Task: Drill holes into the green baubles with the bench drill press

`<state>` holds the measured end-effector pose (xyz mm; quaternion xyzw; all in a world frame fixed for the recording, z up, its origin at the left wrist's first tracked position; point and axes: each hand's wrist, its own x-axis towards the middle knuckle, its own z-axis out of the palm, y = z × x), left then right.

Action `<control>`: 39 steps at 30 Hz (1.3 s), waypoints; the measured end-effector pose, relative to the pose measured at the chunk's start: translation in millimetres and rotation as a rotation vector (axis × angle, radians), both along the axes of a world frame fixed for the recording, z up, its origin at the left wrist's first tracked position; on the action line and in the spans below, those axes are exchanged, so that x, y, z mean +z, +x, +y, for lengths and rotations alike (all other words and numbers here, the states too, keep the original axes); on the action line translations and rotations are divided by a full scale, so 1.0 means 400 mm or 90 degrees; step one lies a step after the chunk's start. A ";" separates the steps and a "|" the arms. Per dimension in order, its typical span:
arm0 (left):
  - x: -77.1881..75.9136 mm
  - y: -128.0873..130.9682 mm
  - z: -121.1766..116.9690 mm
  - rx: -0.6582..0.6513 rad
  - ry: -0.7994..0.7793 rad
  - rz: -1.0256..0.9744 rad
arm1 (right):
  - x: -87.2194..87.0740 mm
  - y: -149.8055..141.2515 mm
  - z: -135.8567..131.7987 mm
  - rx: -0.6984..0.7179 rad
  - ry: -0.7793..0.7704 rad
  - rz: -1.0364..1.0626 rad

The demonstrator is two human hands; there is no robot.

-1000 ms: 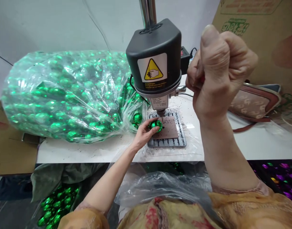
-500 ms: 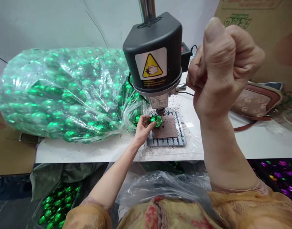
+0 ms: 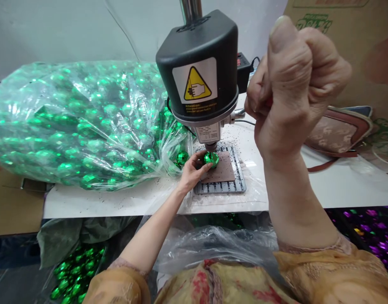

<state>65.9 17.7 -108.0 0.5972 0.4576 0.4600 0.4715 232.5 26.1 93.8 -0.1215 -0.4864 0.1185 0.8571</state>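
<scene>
My left hand [image 3: 191, 171] pinches a shiny green faceted bead [image 3: 210, 158] and holds it on the brown pad of the grey slotted base plate [image 3: 224, 185], right under the drill tip of the small black bench drill [image 3: 198, 71]. My right hand [image 3: 291, 88] is raised close to the camera in a fist, thumb up, wrapped round the drill's lever, of which only a bit of red shows between the fingers.
A big clear plastic bag of green beads [image 3: 76, 122] lies on the white table [image 3: 118, 200] left of the drill. A brown pouch [image 3: 339, 131] and a cardboard box [image 3: 345, 46] stand at right. More green beads [image 3: 73, 270] and purple ones [image 3: 367, 228] lie below the table.
The left hand has turned and shifted the green bead under the drill tip. The drill head sits a little higher and further left in view; the right fist has stayed closed.
</scene>
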 end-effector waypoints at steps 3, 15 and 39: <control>0.008 0.000 -0.012 0.005 0.031 0.062 | 0.003 -0.005 -0.003 0.003 0.009 0.029; 0.012 0.041 -0.039 -0.056 0.046 0.019 | -0.004 0.000 -0.004 -0.052 -0.012 -0.017; -0.003 0.036 -0.033 -0.067 0.043 0.002 | -0.155 0.030 -0.027 -0.046 0.096 -0.065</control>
